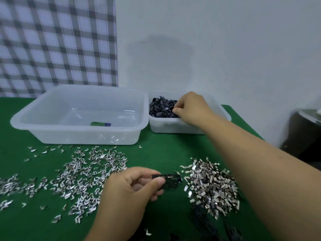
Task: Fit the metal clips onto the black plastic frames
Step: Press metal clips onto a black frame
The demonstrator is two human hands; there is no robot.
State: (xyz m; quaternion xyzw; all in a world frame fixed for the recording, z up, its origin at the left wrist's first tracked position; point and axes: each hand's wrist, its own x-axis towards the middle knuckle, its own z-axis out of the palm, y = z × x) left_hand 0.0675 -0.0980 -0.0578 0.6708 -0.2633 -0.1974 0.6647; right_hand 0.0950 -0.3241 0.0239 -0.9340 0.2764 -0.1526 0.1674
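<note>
left hand: fingers pinch one black frame at 6 o'clock, above the tabletop. right hand: fingers curled into the frame bin at 1 o'clock; grasp not confirmable. frame likely light, rigid: hold by edges. metal clips, 4 o'clock: likely thin, slippery.

Single head-worn view (wide-angle), facing forward and down, close over the green table, wall beyond

Metal clips heaped on table, black frames filling tub
</note>
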